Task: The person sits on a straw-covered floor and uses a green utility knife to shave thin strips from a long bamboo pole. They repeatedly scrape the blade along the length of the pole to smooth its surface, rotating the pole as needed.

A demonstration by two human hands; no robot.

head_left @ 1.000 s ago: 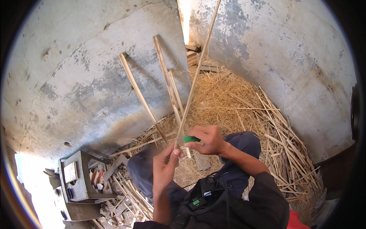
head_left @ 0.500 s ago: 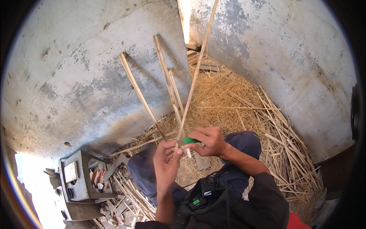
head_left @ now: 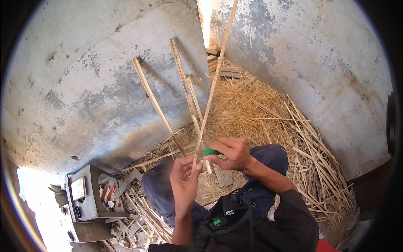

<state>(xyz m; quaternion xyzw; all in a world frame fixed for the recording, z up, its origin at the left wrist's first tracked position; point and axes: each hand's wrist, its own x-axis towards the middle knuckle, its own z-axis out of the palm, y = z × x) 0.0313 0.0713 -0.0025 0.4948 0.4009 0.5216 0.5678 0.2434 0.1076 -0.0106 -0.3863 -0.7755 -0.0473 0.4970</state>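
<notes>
Two hands work: my left hand (head_left: 184,180) grips a long strip (head_left: 214,84), light and springy; right hand (head_left: 233,154) clenches a green-handled knife (head_left: 210,151).

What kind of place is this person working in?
Probably a rough outdoor corner used for splitting cane or bamboo by hand. Weathered plastered walls meet here, split strips lean against one, straw-like shavings cover the ground, and a grey box holds small tools.
</notes>
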